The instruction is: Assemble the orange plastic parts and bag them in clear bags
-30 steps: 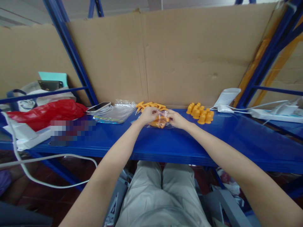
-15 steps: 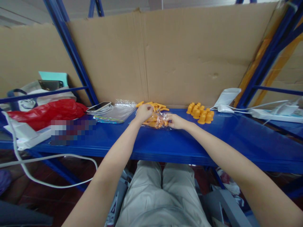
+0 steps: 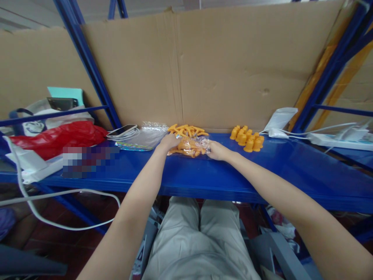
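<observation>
A pixelated patch (image 3: 91, 161) on the blue shelf (image 3: 186, 175) blurs whatever lies there. Fingertips of the left hand (image 3: 168, 141) and the right hand (image 3: 216, 150) are hidden at the clear bag (image 3: 189, 146); grip undeterminable. Orange pieces inside too small to identify. White cable (image 3: 43, 217) cut off at left edge.

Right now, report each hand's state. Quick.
Left hand: closed on the left end of the clear bag of orange parts.
Right hand: closed on the bag's right end.
</observation>
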Motion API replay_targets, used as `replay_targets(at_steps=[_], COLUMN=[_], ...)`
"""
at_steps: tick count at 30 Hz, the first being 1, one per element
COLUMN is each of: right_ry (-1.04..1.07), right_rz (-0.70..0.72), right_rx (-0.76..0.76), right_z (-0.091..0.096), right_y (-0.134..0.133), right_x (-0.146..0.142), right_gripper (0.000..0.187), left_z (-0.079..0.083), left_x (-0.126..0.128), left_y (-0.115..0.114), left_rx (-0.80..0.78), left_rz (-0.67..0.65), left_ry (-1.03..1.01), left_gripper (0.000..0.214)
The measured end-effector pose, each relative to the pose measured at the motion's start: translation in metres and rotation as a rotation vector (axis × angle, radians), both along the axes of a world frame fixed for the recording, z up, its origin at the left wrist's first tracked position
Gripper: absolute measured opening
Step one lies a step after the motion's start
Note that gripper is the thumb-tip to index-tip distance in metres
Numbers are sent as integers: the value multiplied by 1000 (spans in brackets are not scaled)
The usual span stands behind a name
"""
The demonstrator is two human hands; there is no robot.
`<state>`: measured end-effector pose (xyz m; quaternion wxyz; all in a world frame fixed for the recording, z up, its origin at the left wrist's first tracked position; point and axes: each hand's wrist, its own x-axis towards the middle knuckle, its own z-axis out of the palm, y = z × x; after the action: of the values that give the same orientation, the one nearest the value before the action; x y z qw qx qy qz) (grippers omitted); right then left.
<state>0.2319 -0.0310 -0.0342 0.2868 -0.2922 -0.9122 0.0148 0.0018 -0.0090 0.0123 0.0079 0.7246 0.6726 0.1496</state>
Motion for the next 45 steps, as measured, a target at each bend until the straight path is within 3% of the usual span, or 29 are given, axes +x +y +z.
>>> replay_targets(at_steps=[7,14,19,23,27,34,41,45], right_ry=[-6,92,192,238,247,258,245,287], right_rz=[12,183,232,223,172,126,91,41], right_rx=[-10,-65,-204,-315,-368,-416,-336,-408], right_z=[2,6,10,15,15,11,15,16], right_y=[1,19,15,10,11,10,9,7], right_x=[1,18,21,21,20,17,18,20], right_gripper=[40,22,27,34,29,33,33,33], left_z=[-1,2,3,0,-4,-4,-1,-3], left_x=[3,12,14,15,17,17,18,17], left_y=[-4,-12,-14,-11,-7,-5,-8,-8], left_rx=[70,38,32,56,117,119,78,49], left_rz=[89,27,4,-7,-46,-62,-15,-17], left_ry=[-84,-243,-248,-200,-118,-85,-129,-109], left_gripper=[33,21,22,22,22,23,28,31])
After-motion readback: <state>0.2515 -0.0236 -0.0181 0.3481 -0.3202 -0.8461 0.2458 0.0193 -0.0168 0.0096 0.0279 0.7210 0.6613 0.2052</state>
